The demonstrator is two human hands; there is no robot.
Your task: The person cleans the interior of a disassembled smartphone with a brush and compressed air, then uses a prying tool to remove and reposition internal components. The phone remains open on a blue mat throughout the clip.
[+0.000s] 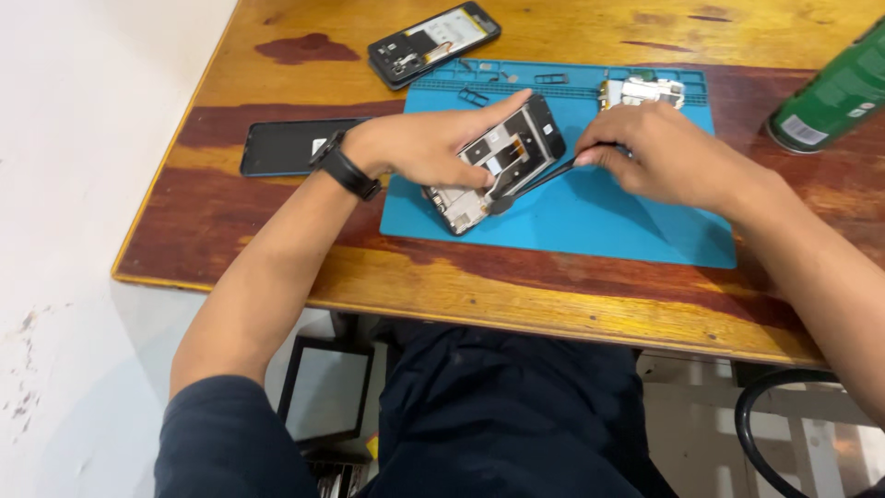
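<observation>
Grey and black, the opened phone [498,166] is lying tilted on the left part of the blue mat [627,221], its bare inner side facing up. The left hand [429,143] is gripping it from above, fingers curled over its upper edge, thumb along the near side. A black wristband [346,171] is sitting on that wrist. The right hand [664,152] is pinching a thin dark tool [539,180] between narrowed fingers; the tool's tip is touching the phone's lower middle area. Whether the tip is under a part or only resting on it, cannot tell.

On the far edge of the mat, a small white and metal phone part [645,90] is lying near the tray grooves. Beyond the mat, a second opened phone [433,43] is resting on the wooden table [277,83]. A flat black panel [286,148] is lying just left of the mat, partly behind the left wrist. A green can [834,92] is lying at the table's right side, well apart from the hands.
</observation>
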